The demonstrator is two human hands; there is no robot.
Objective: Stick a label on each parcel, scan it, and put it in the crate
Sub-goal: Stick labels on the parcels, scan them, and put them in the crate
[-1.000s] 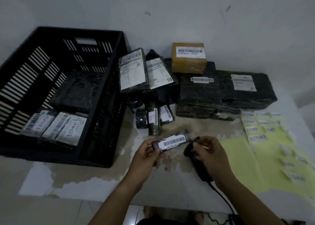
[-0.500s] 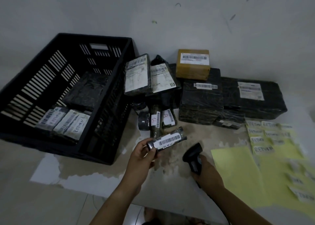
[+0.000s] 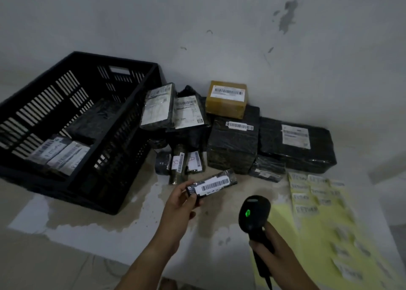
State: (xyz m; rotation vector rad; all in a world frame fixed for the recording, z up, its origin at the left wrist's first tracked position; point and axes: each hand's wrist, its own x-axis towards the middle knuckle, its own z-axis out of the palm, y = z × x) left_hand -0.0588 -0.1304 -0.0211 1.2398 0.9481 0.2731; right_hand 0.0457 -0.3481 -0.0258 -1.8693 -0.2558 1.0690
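Dim room, grey marked wall; worn, stained pale tabletop (image 3: 123, 226) with poor lighting throughout.

Risks noted:
- The small black film-wrapped parcel with a white barcode label (image 3: 212, 184) is held by its near end only, the far end unsupported above the table. A slack grip would probably let it tip or drop.
- Several loose barcoded parcels (image 3: 184, 162) lie just behind it, in line with the black handheld barcode scanner (image 3: 254, 215). A poorly aimed beam could read the wrong code.
- Glossy wrap and low light may spoil the read. A green lamp shows on the scanner head; whether it marks a completed read cannot be told.
- The scanner cable runs off the near edge and could snag.
- Whether a label from the yellow backing sheets (image 3: 318, 234) has been applied to this parcel cannot be confirmed.

Hand pose: left hand (image 3: 180, 204) is extended forward, fingers and thumb curled round the parcel's near end, label face up. Right hand (image 3: 272, 254) is wrapped round the scanner grip, head raised and pointed toward the parcel, near but apart from it.

The black slatted plastic crate (image 3: 114, 59) stands to the left, already holding labelled parcels.
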